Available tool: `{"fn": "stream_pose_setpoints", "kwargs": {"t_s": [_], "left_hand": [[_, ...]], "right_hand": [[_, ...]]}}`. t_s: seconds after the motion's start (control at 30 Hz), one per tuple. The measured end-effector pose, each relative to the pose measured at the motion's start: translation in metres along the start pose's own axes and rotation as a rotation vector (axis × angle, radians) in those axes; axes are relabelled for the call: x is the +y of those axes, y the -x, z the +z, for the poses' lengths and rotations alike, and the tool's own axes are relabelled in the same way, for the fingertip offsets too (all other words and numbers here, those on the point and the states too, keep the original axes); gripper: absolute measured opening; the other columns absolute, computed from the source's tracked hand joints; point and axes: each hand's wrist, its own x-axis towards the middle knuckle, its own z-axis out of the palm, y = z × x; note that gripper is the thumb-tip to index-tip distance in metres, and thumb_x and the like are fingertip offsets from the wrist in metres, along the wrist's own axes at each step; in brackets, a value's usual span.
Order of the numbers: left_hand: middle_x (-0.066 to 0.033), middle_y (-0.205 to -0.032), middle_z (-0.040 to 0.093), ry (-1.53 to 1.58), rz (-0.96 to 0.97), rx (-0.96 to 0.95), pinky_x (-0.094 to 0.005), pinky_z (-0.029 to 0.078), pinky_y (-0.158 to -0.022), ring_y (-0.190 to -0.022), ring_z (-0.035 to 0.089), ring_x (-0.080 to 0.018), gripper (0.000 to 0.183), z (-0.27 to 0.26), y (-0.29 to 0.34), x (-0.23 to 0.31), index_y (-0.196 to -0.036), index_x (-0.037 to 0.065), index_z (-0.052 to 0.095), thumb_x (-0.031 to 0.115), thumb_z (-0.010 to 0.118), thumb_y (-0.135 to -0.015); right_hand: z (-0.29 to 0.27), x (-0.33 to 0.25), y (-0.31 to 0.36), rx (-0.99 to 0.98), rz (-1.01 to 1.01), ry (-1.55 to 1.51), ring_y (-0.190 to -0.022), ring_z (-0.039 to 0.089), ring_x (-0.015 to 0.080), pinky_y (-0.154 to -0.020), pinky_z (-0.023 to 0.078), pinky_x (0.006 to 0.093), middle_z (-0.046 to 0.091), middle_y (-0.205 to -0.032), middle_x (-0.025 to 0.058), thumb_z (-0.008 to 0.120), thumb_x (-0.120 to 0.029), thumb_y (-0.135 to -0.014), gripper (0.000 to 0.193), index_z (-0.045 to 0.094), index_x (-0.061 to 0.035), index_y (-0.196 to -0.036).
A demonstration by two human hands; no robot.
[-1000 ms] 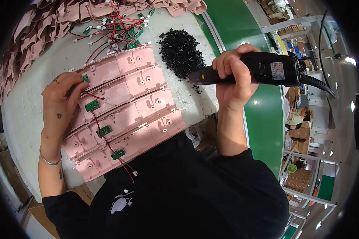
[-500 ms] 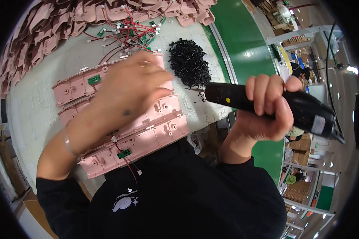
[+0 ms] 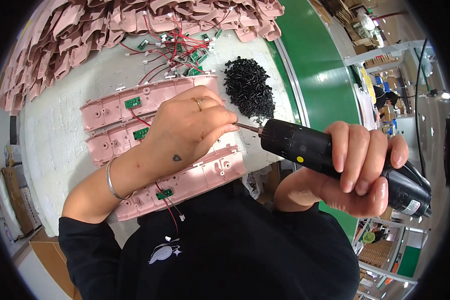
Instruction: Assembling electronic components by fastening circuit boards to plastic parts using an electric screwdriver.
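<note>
My right hand [image 3: 360,165] is wrapped round a black electric screwdriver [image 3: 297,142], its thin bit [image 3: 247,127] pointing left. At the bit's tip, the thumb and fingers of my left hand [image 3: 185,120] are pinched together; what sits between them is hidden. Under my left hand and forearm, three long pink plastic shells lie in a row: a far shell [image 3: 102,114], a middle shell [image 3: 104,142] and a near shell [image 3: 220,167]. A small green circuit board sits in each: the far board [image 3: 132,103], the middle board [image 3: 141,133] and the near board [image 3: 164,193]. Wires trail off the near one.
A heap of small black screws and black cylindrical pieces [image 3: 247,87] lies beyond the bit. Farther back are tangled red-and-black wires with green boards [image 3: 185,50] and a large stack of pink shells [image 3: 75,40]. A green surface [image 3: 322,75] runs along the right.
My left hand has gone from a blurred reach over the shells to a pinch at the bit's tip. The screwdriver and right hand have shifted lower and to the right in view.
</note>
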Motion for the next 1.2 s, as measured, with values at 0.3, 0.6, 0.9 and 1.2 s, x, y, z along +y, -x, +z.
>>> {"fn": "stream_pose_setpoints", "kwargs": {"t_s": [0.3,0.6,0.9,1.2], "left_hand": [[-0.0098,-0.076,0.064,0.035,-0.004,0.044,-0.0341,0.050,-0.065,-0.074,0.061,-0.0281,0.023,-0.016,0.011,0.003,-0.094,0.003,0.064,0.001,0.070,-0.072],[-0.0118,-0.073,0.063,-0.251,-0.456,0.157,-0.0350,0.049,-0.061,-0.065,0.060,-0.0283,0.025,-0.096,0.064,-0.047,-0.096,0.004,0.067,0.006,0.070,-0.072],[-0.0077,-0.071,0.066,-0.393,-0.319,0.029,-0.0382,0.046,-0.080,-0.098,0.059,-0.0279,0.013,-0.100,0.081,-0.063,-0.075,0.004,0.064,0.010,0.073,-0.067],[-0.0072,-0.068,0.062,-0.309,-0.413,0.033,-0.0382,0.046,-0.077,-0.088,0.058,-0.0260,0.012,-0.096,0.081,-0.066,-0.072,0.002,0.062,0.007,0.071,-0.066]], "right_hand": [[0.020,0.014,0.003,-0.052,-0.066,0.019,-0.048,0.046,0.0033,-0.056,0.040,0.0198,0.048,-0.058,-0.0082,0.057,-0.009,-0.074,0.023,0.048,-0.0100,-0.095],[0.040,0.071,-0.017,-0.200,0.058,-0.076,-0.051,0.043,0.0069,-0.058,0.036,0.0244,0.044,-0.062,-0.0053,0.052,-0.010,-0.078,0.029,0.050,-0.0087,-0.107],[0.079,0.159,-0.028,-0.139,0.175,0.040,-0.051,0.040,0.0123,-0.057,0.040,0.0319,0.040,-0.063,0.0014,0.047,-0.009,-0.079,0.028,0.044,-0.0042,-0.107],[0.075,0.179,-0.028,-0.142,0.181,-0.136,-0.051,0.052,0.0106,-0.049,0.045,0.0243,0.054,-0.065,0.0059,0.060,0.002,-0.078,0.032,0.044,0.0047,-0.106]]}}
